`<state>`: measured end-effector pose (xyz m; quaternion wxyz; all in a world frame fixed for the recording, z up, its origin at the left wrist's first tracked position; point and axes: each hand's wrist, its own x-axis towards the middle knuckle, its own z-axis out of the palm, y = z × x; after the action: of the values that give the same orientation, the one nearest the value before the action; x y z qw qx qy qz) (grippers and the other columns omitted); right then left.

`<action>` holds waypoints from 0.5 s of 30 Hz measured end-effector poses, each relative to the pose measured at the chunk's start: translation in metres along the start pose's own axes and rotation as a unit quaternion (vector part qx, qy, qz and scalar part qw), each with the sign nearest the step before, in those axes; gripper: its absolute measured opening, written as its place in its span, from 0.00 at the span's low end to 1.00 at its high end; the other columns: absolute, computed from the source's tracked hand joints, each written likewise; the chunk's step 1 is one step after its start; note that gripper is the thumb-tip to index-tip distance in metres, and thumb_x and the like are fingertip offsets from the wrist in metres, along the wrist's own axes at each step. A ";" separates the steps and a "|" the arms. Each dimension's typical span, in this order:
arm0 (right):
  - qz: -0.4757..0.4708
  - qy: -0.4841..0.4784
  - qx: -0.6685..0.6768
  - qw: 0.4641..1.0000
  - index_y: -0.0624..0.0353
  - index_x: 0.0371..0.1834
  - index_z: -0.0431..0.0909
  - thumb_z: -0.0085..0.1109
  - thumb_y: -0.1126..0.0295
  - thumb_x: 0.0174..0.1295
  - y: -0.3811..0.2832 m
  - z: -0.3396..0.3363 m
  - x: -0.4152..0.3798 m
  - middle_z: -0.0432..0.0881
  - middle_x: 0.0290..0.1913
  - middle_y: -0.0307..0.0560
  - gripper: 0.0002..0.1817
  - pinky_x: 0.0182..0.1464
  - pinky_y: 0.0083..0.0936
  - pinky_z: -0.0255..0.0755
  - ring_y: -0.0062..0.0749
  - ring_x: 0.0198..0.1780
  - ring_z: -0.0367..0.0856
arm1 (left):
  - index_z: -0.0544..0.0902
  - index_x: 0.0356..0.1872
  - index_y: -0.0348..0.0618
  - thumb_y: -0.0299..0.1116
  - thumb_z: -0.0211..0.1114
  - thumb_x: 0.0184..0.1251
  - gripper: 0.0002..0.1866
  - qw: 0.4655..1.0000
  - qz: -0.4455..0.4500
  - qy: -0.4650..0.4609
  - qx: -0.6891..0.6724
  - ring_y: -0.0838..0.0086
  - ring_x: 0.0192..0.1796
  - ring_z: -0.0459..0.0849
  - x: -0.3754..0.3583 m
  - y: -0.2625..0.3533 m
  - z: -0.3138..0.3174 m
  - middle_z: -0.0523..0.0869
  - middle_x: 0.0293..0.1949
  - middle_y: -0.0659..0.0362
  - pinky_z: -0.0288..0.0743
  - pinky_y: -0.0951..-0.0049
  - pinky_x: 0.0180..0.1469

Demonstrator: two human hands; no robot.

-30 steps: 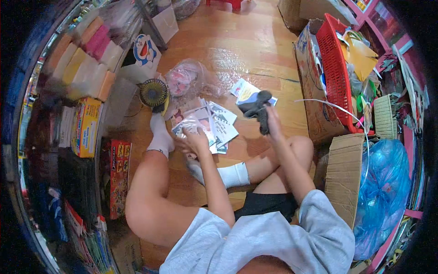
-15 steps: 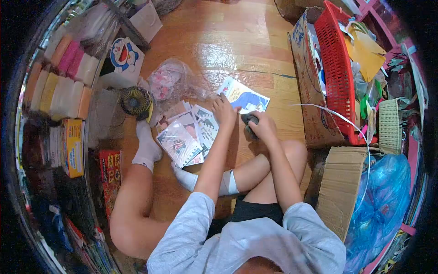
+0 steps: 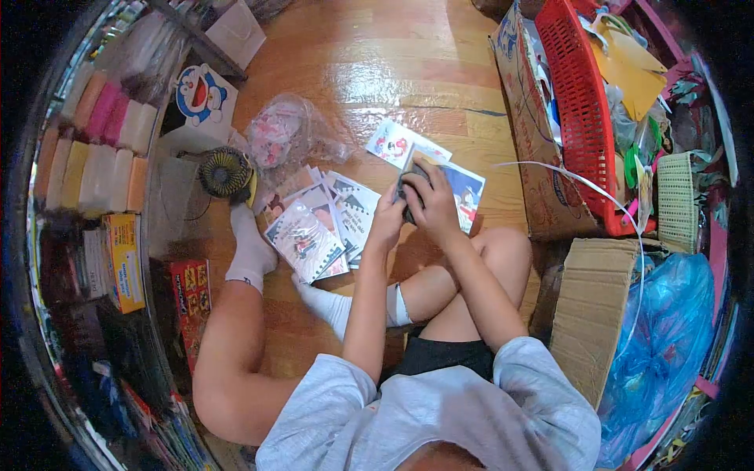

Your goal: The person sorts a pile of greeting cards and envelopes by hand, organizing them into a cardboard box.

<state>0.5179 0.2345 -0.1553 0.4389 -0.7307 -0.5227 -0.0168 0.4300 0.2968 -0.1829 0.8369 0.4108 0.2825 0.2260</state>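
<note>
My left hand (image 3: 388,219) is closed against the left side of a small dark rounded object (image 3: 406,187), whose kind I cannot make out. My right hand (image 3: 432,202) grips the same object from above and the right, its fingers curled over it and hiding most of it. Behind and right of my hands is a picture card (image 3: 466,191) with blue and red artwork, partly covered. Another picture card (image 3: 389,143) with a red and white figure lies beyond my fingers. Left of my left hand, several printed cards (image 3: 312,238) lie loosely piled, some in clear sleeves.
A clear plastic bag with pink contents (image 3: 275,133) and a small black fan (image 3: 226,172) are at left. Shelves line the left side. On the right stand a carton (image 3: 536,157), a red basket (image 3: 577,102), a cardboard flap (image 3: 589,306) and a blue plastic bag (image 3: 660,353).
My left hand has come off the card and moved to the dark object in my right hand. My right hand has shifted up and left over it. The cards have moved apart.
</note>
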 end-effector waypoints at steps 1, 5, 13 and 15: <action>0.005 0.013 0.018 1.000 0.59 0.34 0.71 0.53 0.71 0.49 -0.002 -0.001 0.001 0.66 0.48 0.53 0.09 0.49 0.31 0.60 0.46 0.47 0.66 | 0.68 0.48 0.41 0.29 0.48 0.60 0.14 1.000 -0.006 0.009 -0.001 0.78 0.37 0.76 -0.005 0.001 0.001 0.75 0.38 0.60 0.75 0.77 0.35; 0.068 0.077 0.031 0.994 0.60 0.42 0.68 0.49 0.72 0.51 0.009 -0.005 0.008 0.63 0.52 0.56 0.13 0.52 0.35 0.58 0.49 0.51 0.64 | 0.70 0.43 0.40 0.32 0.49 0.60 0.11 0.999 -0.006 0.026 0.040 0.76 0.37 0.77 -0.019 0.018 -0.002 0.76 0.37 0.58 0.77 0.72 0.34; 0.018 0.036 0.042 0.998 0.59 0.53 0.62 0.46 0.75 0.52 -0.008 0.007 -0.002 0.55 0.58 0.57 0.22 0.60 0.36 0.49 0.49 0.60 0.53 | 0.68 0.49 0.39 0.30 0.49 0.60 0.16 0.993 0.084 0.046 -0.075 0.76 0.39 0.77 -0.014 0.018 0.008 0.77 0.39 0.59 0.73 0.75 0.39; 0.012 0.021 0.034 0.999 0.58 0.54 0.62 0.48 0.72 0.53 -0.011 0.004 0.000 0.55 0.59 0.56 0.22 0.59 0.37 0.48 0.48 0.60 0.53 | 0.68 0.49 0.38 0.31 0.50 0.60 0.16 0.997 0.049 0.018 -0.056 0.76 0.39 0.77 -0.016 0.021 -0.006 0.77 0.40 0.59 0.73 0.75 0.38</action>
<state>0.5081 0.2373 -0.1510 0.4745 -0.7209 -0.5051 -0.0091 0.4112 0.3015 -0.1641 0.8414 0.3722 0.2641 0.2895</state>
